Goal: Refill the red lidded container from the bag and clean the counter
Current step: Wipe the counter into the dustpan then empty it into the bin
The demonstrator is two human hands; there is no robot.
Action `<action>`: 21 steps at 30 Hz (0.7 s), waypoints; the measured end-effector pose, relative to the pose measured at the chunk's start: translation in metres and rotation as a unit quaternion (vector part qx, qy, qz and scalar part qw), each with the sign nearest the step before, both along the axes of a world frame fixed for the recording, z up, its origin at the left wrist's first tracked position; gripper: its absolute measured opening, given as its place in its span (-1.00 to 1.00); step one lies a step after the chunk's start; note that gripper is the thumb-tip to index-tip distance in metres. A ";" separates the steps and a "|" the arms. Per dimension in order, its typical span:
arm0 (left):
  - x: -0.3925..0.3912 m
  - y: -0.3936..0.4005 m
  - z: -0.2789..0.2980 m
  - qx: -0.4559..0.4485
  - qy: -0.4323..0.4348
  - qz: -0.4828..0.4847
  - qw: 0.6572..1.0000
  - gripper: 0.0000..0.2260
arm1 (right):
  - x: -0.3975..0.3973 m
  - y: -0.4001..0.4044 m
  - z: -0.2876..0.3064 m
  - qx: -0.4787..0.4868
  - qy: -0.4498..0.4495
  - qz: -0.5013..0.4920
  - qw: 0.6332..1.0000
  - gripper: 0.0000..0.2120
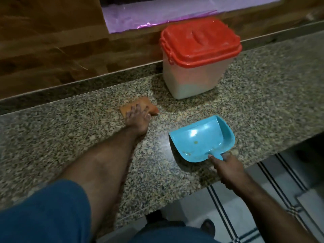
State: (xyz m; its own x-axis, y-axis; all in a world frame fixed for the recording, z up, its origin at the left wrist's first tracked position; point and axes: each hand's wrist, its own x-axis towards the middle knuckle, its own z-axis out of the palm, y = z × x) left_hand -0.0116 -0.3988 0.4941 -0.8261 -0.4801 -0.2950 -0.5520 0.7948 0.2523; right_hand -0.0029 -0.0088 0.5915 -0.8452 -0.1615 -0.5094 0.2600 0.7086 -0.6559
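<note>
Left hand (138, 116) lies flat on an orange sponge (138, 106), fingers spread, pressing it onto the speckled granite desk (263, 95). Right hand (228, 165) is curled round the handle of a blue dustpan (201, 137), which sits on the desk near the front edge, mouth facing the sponge. The container (194, 74) stands at the back by the wall, red lid (199, 41) closed. Few crumbs in the dustpan.

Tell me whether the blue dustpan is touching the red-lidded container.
Apart. The head view shows a plain strip of bare granite counter between the dustpan and the base of the red-lidded container.
</note>
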 end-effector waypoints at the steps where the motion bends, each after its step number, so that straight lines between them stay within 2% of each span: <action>1: -0.003 0.013 0.002 -0.005 0.002 -0.015 1.000 -0.47 | 0.003 0.009 0.001 -0.001 -0.005 -0.004 1.000 -0.63; 8: -0.011 0.122 0.024 0.045 -0.019 -0.090 0.995 -0.49 | 0.025 0.093 0.011 -0.049 -0.072 -0.032 0.996 -0.60; 10: 0.002 0.152 0.028 0.065 -0.030 -0.107 0.992 -0.50 | 0.032 0.121 0.014 -0.052 -0.076 -0.027 0.995 -0.58; 15: 0.053 0.221 0.023 0.097 -0.037 -0.090 0.991 -0.50 | 0.052 0.175 0.013 -0.068 -0.093 0.023 0.993 -0.68; 19: 0.095 0.247 0.013 0.154 0.006 -0.025 0.988 -0.49 | 0.067 0.210 0.001 -0.045 -0.044 0.081 0.995 -0.68; 21: 0.116 0.267 0.027 0.255 0.098 0.012 0.962 -0.53 | 0.081 0.227 -0.010 -0.041 -0.022 0.118 0.992 -0.72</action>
State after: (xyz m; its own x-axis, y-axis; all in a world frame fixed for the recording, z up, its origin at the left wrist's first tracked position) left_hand 0.1042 -0.1314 0.5214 -0.8802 -0.3350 -0.3362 -0.4708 0.5274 0.7072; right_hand 0.0783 0.2180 0.5816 -0.7562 -0.3946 -0.5220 0.1226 0.6981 -0.7054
